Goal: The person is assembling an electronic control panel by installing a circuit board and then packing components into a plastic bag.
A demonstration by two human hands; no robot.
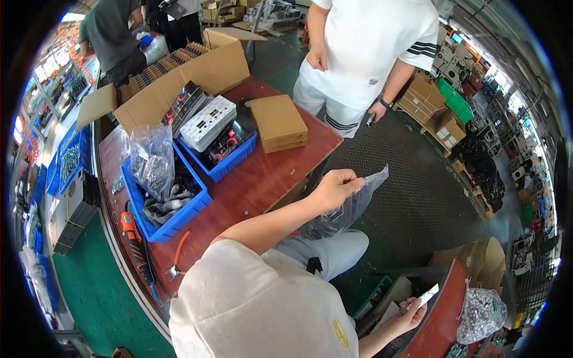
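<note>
My left hand [337,190] is closed, pinching the top of a clear plastic bag [340,221]. The bag hangs open-sided and crumpled over my lap, and its contents, if any, cannot be made out. At the lower right, my right hand [412,315] grips a small flat white piece [428,295] between thumb and fingers. That piece sticks up beyond the fingertips, above the edge of a red side table [439,319]. Its exact kind does not show.
On the red table [239,200] stand blue bins [173,224] of parts, brown cardboard boxes [279,122], orange-handled pliers [178,256] and an orange power tool [136,238]. A person in white [370,53] stands across. A bag of small parts [480,313] sits at the lower right.
</note>
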